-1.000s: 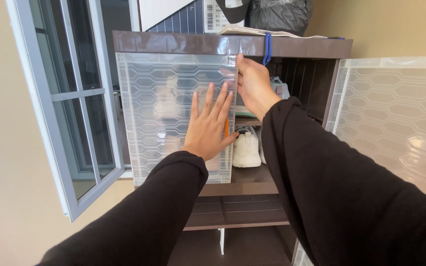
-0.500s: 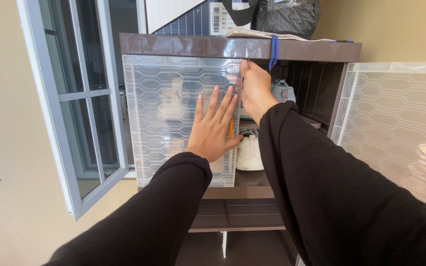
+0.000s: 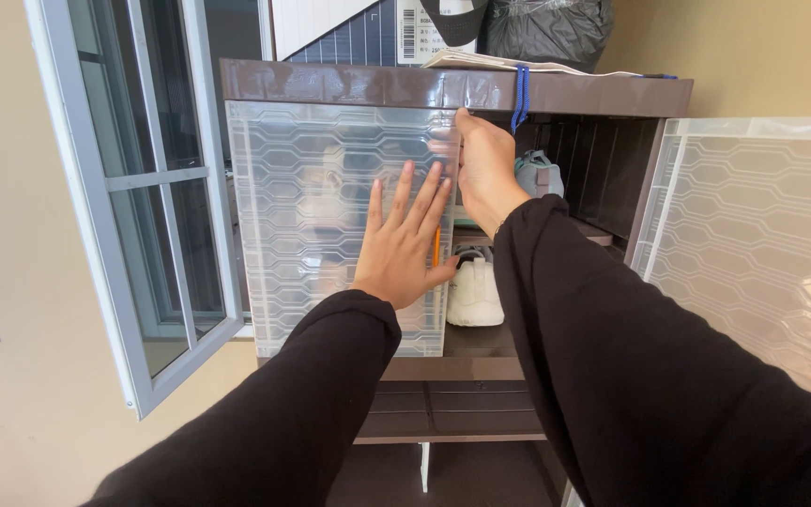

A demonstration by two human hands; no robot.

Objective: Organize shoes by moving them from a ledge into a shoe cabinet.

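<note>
Pressing flat with fingers spread, the left hand (image 3: pixel 405 242) lies on the translucent left cabinet door (image 3: pixel 330 216), which covers the brown shoe cabinet (image 3: pixel 574 92). The right hand (image 3: pixel 485 169) pinches that door's upper right edge, just above a white sneaker (image 3: pixel 474 293).

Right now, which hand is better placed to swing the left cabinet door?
Probably right: the right hand grips the translucent door at its free top corner. The left hand only lies flat on the panel.
</note>
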